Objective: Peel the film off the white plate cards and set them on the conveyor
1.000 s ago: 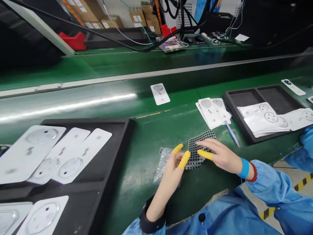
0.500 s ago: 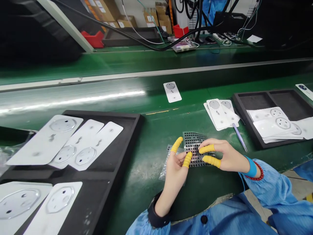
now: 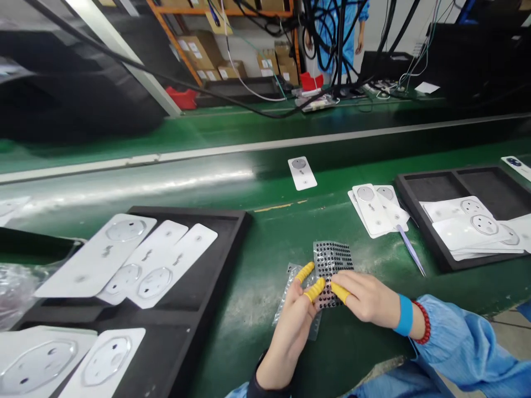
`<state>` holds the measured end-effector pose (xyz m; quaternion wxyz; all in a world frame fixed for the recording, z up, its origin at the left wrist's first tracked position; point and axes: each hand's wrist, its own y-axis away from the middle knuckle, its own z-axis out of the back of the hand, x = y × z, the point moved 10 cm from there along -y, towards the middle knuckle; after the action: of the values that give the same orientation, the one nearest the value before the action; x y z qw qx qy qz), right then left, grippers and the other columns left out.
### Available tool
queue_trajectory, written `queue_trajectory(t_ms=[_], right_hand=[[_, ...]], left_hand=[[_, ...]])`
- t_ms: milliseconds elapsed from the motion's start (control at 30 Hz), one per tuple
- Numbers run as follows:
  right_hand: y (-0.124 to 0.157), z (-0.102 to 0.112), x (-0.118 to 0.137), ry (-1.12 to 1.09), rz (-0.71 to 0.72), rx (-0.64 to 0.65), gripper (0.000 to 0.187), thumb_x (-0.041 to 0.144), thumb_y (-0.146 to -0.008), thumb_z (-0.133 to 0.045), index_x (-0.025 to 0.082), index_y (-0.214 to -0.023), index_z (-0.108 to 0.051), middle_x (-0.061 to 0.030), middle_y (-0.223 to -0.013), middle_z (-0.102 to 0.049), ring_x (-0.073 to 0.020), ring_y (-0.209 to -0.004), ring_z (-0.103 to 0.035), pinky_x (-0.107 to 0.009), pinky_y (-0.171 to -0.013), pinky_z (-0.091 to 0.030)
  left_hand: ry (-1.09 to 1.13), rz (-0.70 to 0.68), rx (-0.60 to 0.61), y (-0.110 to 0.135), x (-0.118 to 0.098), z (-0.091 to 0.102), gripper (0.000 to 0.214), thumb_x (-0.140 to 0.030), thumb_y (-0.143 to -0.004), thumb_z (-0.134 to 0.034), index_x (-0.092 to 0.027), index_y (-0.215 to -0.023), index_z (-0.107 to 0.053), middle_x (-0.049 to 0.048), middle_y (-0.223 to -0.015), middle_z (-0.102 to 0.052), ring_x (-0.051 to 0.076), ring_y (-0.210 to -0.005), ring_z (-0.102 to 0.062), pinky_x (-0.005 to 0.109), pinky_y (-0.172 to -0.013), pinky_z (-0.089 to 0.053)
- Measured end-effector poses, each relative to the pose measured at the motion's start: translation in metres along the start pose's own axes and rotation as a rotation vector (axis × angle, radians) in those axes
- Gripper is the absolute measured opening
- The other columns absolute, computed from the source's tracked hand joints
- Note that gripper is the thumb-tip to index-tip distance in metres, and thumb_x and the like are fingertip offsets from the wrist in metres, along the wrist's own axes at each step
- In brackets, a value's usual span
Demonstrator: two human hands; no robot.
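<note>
A clear sheet with rows of small black dots [image 3: 333, 255] is held tilted above the green bench. My left hand [image 3: 291, 315], with yellow finger cots, pinches the sheet's lower left edge between thumb and fingers. On the other side, my right hand [image 3: 367, 296] is closed with its cot-covered fingertips at the sheet's lower part; anything tiny between those tips is hidden. Beneath my left hand lies a crumpled clear plastic bag [image 3: 282, 293]. Purple tweezers [image 3: 412, 251] rest to the right, against a small pile of white phone-back-shaped panels [image 3: 370, 209].
At left, a large black tray [image 3: 226, 232] holds several white panels. Another black tray [image 3: 446, 255] with stacked panels stands at right. One single panel [image 3: 302, 174] lies at the back before a metal rail [image 3: 232, 148]. Dark cables [image 3: 269, 115] hang across the far side.
The camera view has tilted up, so the scene sits lower. My right fingers have drawn together and moved down the sheet, close to my left fingertips.
</note>
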<state>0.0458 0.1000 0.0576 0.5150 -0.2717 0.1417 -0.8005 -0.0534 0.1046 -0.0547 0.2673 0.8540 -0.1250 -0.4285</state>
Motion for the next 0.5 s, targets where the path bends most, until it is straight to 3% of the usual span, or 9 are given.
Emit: queue_trajectory(t_ms=[133,300,400,467,500], right_hand=[[-0.001,-0.007,0.004,0.073,0.111,-0.067,0.033,0.004,-0.094,-0.035,0.015,-0.078,-0.062,-0.0159,-0.092,-0.068,-0.0244,-0.092,-0.065,-0.038,-0.069,-0.061],[0.002,-0.015,-0.008,0.056,0.086,-0.04,0.026,0.007,-0.095,-0.038,0.013,-0.082,-0.059,-0.0167,-0.097,-0.067,-0.023,-0.09,-0.065,-0.035,-0.069,-0.06],[0.011,-0.036,-0.019,-0.004,0.009,0.151,0.016,0.005,-0.091,-0.044,0.013,-0.09,-0.058,-0.0158,-0.097,-0.068,-0.0222,-0.085,-0.066,-0.033,-0.07,-0.059],[0.019,-0.05,-0.025,-0.099,-0.055,0.268,0.021,0.0,-0.082,-0.049,0.013,-0.096,-0.057,-0.0151,-0.102,-0.068,-0.0222,-0.09,-0.067,-0.032,-0.078,-0.058],[0.022,-0.055,-0.029,-0.161,-0.094,0.307,0.029,-0.003,-0.076,-0.05,0.013,-0.099,-0.056,-0.0146,-0.107,-0.068,-0.0223,-0.095,-0.067,-0.032,-0.083,-0.057]], left_hand=[[-0.022,0.031,-0.037,-0.008,0.003,0.006,0.062,-0.01,-0.069,-0.075,-0.015,-0.124,-0.046,0.0076,-0.085,-0.075,0.022,-0.074,-0.074,0.03,-0.064,-0.056],[-0.1,0.016,-0.066,-0.01,0.002,0.014,0.068,-0.018,-0.069,-0.078,-0.014,-0.127,-0.043,0.0064,-0.078,-0.074,0.021,-0.065,-0.072,0.029,-0.06,-0.054],[-0.548,-0.092,-0.077,-0.005,-0.032,0.019,0.077,-0.031,-0.067,-0.081,-0.012,-0.131,-0.044,-0.0049,-0.05,-0.063,0.02,-0.047,-0.064,0.026,-0.048,-0.045],[-1.024,-0.234,-0.118,-0.005,-0.074,0.01,0.07,-0.034,-0.062,-0.082,-0.01,-0.121,-0.055,-0.0097,-0.036,-0.05,0.022,-0.04,-0.059,0.027,-0.044,-0.037],[-1.213,-0.306,-0.142,-0.009,-0.097,0.0,0.063,-0.034,-0.06,-0.083,-0.01,-0.114,-0.061,-0.0072,-0.038,-0.054,0.024,-0.044,-0.061,0.028,-0.046,-0.039]])
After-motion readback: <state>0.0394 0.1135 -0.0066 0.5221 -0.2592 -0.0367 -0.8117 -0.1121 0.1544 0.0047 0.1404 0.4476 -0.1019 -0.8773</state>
